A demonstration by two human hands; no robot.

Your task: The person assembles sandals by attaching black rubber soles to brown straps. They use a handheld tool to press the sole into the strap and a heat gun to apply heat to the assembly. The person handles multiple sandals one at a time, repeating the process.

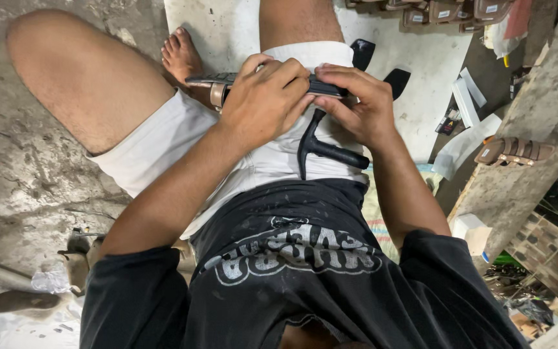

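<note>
A person sits on the concrete floor with legs spread, and the lap carries the work. Across the thighs lies a sandal, sole edge up, its tan strap showing near the left hand. A black hammer rests on the white shorts just below the hands, its head toward the left thigh, touched by neither hand. The left hand is clenched over the sandal's middle, pressing it down; the right hand pinches the sole's dark end between thumb and fingers. This looks like pressing or seating the sole edge by hand. Any next move calls for a steady grip on the sandal. More sandals lie on a ledge to the right.
</note>
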